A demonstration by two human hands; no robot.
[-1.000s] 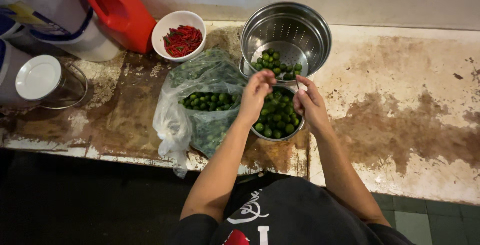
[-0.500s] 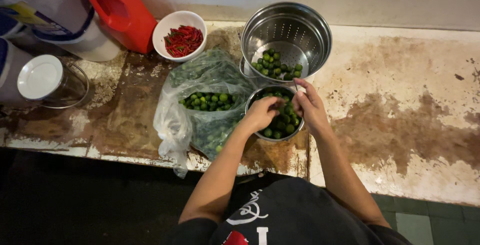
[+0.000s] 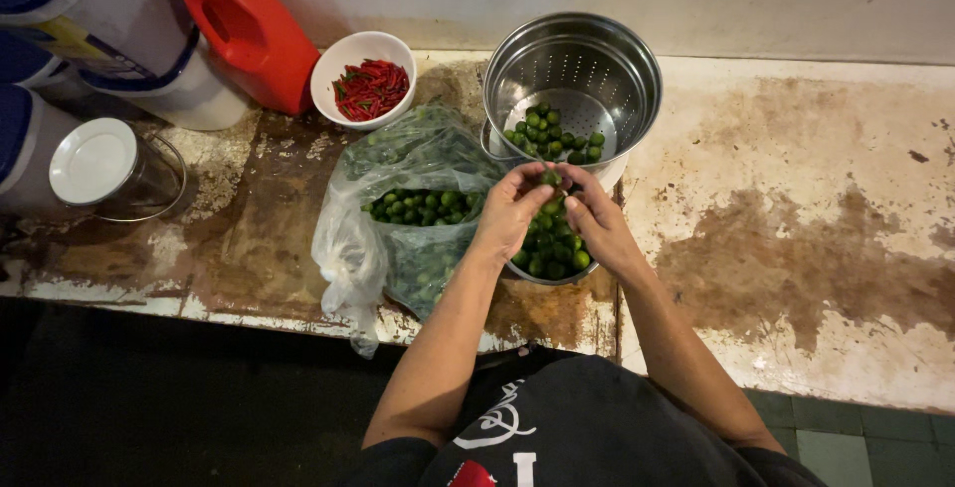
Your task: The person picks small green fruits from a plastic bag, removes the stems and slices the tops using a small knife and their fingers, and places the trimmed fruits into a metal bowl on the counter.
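Both my hands meet over a small metal bowl (image 3: 587, 270) full of small green limes. My left hand (image 3: 509, 210) and my right hand (image 3: 597, 216) pinch one small green lime (image 3: 548, 179) between their fingertips, just above the bowl. Behind them stands a steel colander (image 3: 597, 64) with several more limes in its bottom. To the left lies an open clear plastic bag (image 3: 418, 164) holding many green limes.
A white bowl of red chillies (image 3: 363, 79) sits at the back, beside a red plastic jug (image 3: 249, 29). Big white and blue tubs (image 3: 119, 19) and a glass jar with a white lid (image 3: 104, 164) stand at the left. The counter (image 3: 796, 228) is stained brown.
My left hand dipped into the lime bowl half a second ago and has come back up. Both hands now hold one lime together near the colander's rim.
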